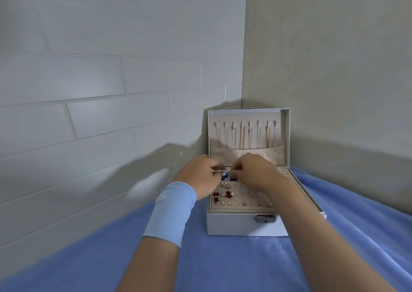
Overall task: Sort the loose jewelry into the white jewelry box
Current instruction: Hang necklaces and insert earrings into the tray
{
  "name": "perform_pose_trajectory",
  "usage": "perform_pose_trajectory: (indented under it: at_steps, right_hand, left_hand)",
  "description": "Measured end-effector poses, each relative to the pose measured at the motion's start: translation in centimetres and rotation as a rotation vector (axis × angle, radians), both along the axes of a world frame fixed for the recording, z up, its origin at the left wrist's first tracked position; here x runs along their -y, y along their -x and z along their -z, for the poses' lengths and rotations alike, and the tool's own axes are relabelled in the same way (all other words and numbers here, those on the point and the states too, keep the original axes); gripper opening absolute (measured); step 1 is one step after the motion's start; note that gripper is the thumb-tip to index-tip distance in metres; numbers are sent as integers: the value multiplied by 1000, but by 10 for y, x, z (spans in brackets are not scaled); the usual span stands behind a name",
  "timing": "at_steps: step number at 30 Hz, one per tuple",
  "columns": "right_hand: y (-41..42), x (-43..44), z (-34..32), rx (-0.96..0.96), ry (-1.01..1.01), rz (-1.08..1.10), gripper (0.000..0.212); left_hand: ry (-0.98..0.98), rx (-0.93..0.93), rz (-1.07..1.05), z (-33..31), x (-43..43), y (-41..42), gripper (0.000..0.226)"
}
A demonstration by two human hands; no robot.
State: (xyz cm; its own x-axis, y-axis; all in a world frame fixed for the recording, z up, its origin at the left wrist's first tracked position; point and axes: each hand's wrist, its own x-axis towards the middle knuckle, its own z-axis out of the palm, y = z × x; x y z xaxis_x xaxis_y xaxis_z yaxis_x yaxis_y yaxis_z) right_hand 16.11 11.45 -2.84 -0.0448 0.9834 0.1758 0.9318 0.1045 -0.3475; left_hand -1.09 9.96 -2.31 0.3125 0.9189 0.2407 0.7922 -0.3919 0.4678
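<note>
A blue cloth [223,267] spreads across the lower frame. A white tiled wall [100,68] fills the left, meeting a beige wall [334,57] at right.

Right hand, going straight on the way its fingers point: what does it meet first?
Probably the left hand: the right hand points left across the white jewelry box, its fingertips nearly meeting the left's above a small blue piece. Depth is unclear, so contact isn't certain.
</note>
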Motion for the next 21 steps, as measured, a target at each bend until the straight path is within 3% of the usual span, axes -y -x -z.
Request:
perform_pose_trajectory:
  at_steps: [5, 9, 12, 15, 18, 21]
  right_hand:
    - [0, 38, -16, -129, -28, -114, 16]
    - [5, 85, -24, -193, 146, -291, 14]
    - [9, 117, -21, -115, 280, -373, 6]
    - [10, 141, -14, -57, 371, -364, 11]
    - [12, 158, 1, -10, 441, -359, 14]
    - [14, 169, 16, -38, 481, -360, 14]
  left_hand:
    - [-9, 68, -12, 0, 26, 10, 17]
    - [73, 34, 26, -1, 62, 15, 11]
    - [197, -47, 87, 7, 92, 17, 10]
    - [329, -104, 115, 16, 118, 18, 9]
    - [371, -151, 124, 27, 136, 20, 3]
    - [406, -129, 140, 39, 149, 23, 11]
